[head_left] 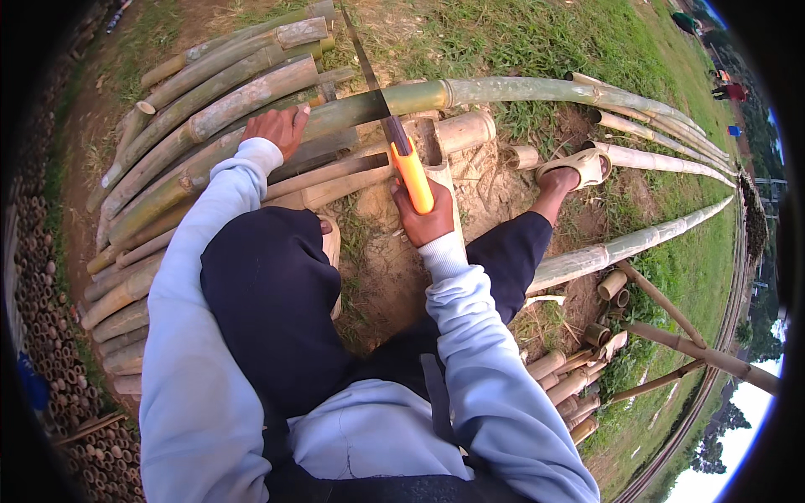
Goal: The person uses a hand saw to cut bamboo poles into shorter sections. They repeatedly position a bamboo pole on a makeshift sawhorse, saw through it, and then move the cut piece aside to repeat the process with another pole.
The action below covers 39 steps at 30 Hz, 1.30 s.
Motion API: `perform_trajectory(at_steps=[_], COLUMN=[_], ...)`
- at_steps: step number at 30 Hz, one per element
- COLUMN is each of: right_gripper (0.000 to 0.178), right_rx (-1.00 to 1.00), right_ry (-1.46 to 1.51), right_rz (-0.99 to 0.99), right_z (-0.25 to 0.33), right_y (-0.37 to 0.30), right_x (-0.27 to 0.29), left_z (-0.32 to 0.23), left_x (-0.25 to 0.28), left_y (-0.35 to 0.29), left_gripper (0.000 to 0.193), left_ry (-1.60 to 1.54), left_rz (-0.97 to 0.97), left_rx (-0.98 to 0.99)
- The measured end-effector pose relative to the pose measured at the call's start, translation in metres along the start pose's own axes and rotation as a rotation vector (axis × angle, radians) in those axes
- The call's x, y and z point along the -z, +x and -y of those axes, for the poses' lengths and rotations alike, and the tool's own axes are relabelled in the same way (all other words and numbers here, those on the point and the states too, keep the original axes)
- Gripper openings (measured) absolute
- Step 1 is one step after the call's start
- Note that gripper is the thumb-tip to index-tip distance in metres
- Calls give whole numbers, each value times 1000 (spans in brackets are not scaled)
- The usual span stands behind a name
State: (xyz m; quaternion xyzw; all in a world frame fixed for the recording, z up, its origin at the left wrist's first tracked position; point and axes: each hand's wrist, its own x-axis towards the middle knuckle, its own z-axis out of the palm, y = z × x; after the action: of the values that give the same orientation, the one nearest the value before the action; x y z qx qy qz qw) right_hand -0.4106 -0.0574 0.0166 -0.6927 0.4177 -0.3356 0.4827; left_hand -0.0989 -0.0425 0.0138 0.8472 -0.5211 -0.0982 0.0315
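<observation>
A long green bamboo pole lies crosswise in front of me and runs off to the far right. My left hand grips it on the left, with the thumb along its side. My right hand is wrapped round the orange handle of a hand saw. The saw's dark blade crosses the pole to the right of my left hand and points away from me. Whether its teeth have cut into the pole, I cannot tell. Under the pole sits a notched bamboo support.
Cut bamboo lengths are piled on the left. More bamboo poles stretch away at right, near my sandalled foot. Short bamboo pieces and a bamboo pole frame stand at lower right. A distant person is at the upper right.
</observation>
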Motion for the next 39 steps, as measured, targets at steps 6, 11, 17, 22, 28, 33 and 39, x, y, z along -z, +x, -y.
perform_trajectory(at_steps=[6,11,17,22,28,33,39], right_gripper=[31,14,22,29,19,14,12], right_rx=[-104,-153,-14,-165,-44,22,-100], right_ry=[-127,-98,-12,-79,-79,-19,-25], right_rz=[22,50,-15,115,67,-7,57], right_z=[20,12,-7,24,33,0,13], right_y=[-197,-125,6,-142,-121,15,-120], right_x=[79,58,-4,69,64,0,58], left_z=[1,3,-3,10,13,-1,13], left_x=[-3,4,-3,-7,-12,-21,-14], left_y=[-4,-7,3,0,-1,11,7], left_gripper=[55,53,57,55,53,54,54], left_ry=[0,-12,0,31,50,64,53], left_rz=[5,18,-18,-71,-104,-85,-123], left_rx=[2,25,-28,-13,-20,-67,-70])
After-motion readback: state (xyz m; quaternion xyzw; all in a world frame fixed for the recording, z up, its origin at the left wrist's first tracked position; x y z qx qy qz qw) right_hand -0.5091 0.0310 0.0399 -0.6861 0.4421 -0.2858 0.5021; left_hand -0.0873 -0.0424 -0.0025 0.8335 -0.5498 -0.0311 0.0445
